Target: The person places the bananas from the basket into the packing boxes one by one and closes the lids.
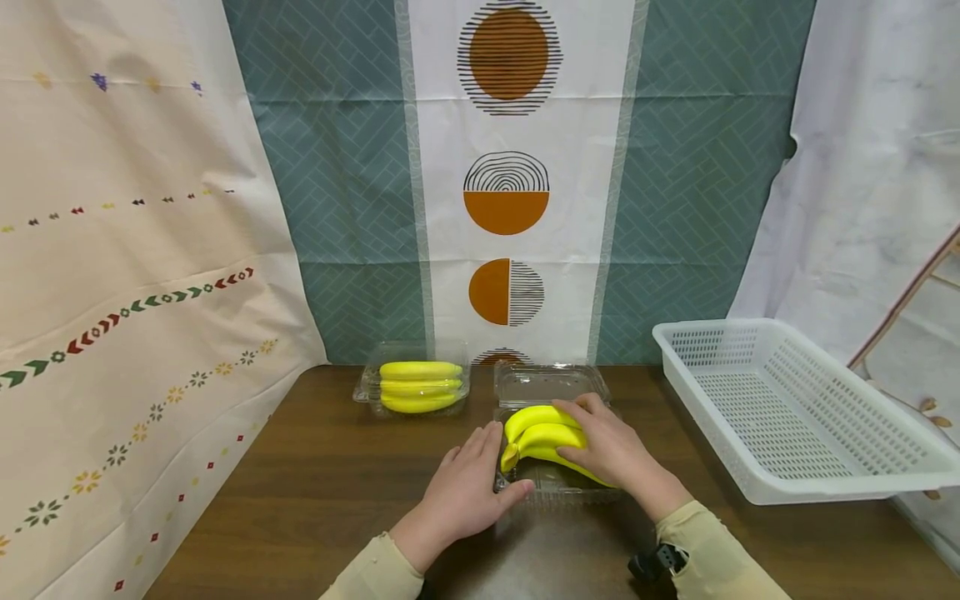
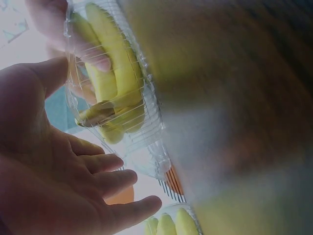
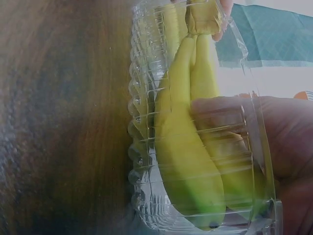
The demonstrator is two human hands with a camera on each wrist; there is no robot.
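Observation:
A bunch of yellow bananas (image 1: 546,437) lies tilted in an open clear plastic clamshell box (image 1: 570,498), stem end to the left. My right hand (image 1: 617,450) grips the bunch from above and the right, thumb on the near side. In the right wrist view the thumb (image 3: 220,110) presses on the bananas (image 3: 178,137) behind the clear wall. My left hand (image 1: 467,492) is spread at the box's left side, thumb over the near left corner. Its fingers look straight in the left wrist view, beside the box; whether they touch it I cannot tell.
The box's raised lid (image 1: 551,385) leans back toward the patterned cloth (image 1: 360,208). At the back left stands another clear box (image 1: 363,392) with bananas inside. A white slotted basket (image 1: 847,490) stands on the right of the brown wooden table (image 1: 300,500).

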